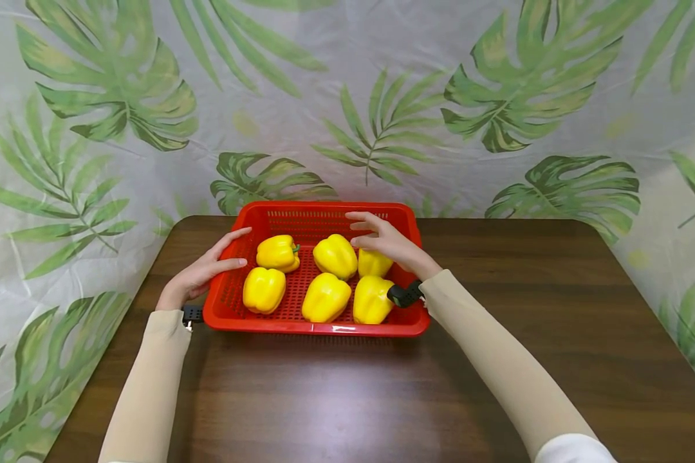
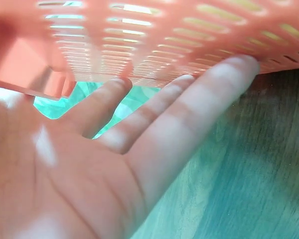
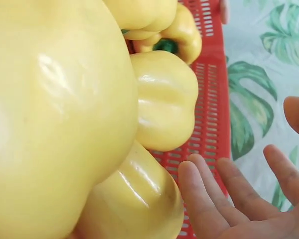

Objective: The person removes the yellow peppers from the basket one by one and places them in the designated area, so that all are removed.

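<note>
- Dark brown, wood-grained tabletop [image 1: 336, 399], its far corners rounded, a pale sheen on its surface.
- Red rectangular plastic basket [image 1: 289, 326] with slotted walls, standing by the far edge, nearer the far left corner than the far right.
</note>
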`<action>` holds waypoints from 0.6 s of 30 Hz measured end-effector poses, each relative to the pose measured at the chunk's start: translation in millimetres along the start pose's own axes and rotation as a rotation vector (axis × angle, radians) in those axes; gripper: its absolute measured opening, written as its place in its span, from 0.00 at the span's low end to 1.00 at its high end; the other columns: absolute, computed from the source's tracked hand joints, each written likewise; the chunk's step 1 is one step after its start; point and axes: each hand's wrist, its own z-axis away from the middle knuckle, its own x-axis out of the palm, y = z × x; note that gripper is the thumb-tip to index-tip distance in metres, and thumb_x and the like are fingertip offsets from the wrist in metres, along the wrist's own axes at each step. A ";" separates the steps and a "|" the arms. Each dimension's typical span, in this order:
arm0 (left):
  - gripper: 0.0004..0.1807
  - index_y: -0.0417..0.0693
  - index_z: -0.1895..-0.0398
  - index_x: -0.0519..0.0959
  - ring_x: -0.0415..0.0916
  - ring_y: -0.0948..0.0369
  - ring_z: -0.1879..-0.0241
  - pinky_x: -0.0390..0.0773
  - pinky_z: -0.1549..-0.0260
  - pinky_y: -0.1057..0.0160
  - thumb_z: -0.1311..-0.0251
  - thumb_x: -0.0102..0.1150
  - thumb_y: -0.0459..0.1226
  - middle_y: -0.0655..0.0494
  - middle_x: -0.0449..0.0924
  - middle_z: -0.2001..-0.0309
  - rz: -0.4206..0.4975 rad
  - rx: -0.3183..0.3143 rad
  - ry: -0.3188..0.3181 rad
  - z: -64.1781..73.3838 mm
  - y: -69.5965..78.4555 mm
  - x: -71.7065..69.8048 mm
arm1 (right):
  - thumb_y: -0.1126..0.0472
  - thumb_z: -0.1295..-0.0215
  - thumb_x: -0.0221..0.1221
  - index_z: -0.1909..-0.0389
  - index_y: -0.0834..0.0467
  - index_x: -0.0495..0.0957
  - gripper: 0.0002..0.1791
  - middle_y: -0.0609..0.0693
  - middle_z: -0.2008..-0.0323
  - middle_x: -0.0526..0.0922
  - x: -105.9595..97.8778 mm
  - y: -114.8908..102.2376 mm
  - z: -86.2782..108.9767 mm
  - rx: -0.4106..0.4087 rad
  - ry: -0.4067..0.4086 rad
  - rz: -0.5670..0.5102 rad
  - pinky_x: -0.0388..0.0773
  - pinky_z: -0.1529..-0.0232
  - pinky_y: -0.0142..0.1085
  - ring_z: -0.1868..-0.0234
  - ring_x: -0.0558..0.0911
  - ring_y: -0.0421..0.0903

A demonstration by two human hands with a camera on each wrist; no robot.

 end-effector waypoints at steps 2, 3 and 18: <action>0.38 0.58 0.24 0.42 0.72 0.48 0.46 0.75 0.56 0.41 0.31 0.45 0.29 0.42 0.46 0.30 0.009 -0.001 0.004 -0.1 -0.1 0.6 | 0.62 0.33 0.55 0.29 0.56 0.59 0.32 0.59 0.34 0.63 1.5 1.0 -2.2 0.012 -0.002 0.018 0.67 0.40 0.50 0.36 0.65 0.57; 0.38 0.58 0.24 0.42 0.72 0.48 0.46 0.75 0.56 0.41 0.31 0.45 0.29 0.42 0.46 0.30 0.013 -0.002 0.007 0.0 -0.3 0.9 | 0.62 0.33 0.55 0.29 0.56 0.59 0.31 0.59 0.34 0.62 2.0 1.4 -3.2 0.015 -0.005 0.028 0.67 0.40 0.51 0.36 0.64 0.58; 0.38 0.61 0.25 0.43 0.73 0.48 0.48 0.76 0.57 0.41 0.31 0.45 0.30 0.40 0.47 0.31 0.006 -0.003 0.033 1.4 -3.0 1.3 | 0.61 0.33 0.55 0.31 0.57 0.62 0.29 0.57 0.32 0.61 9.7 -2.9 -15.0 0.046 -0.066 0.220 0.63 0.38 0.50 0.32 0.59 0.53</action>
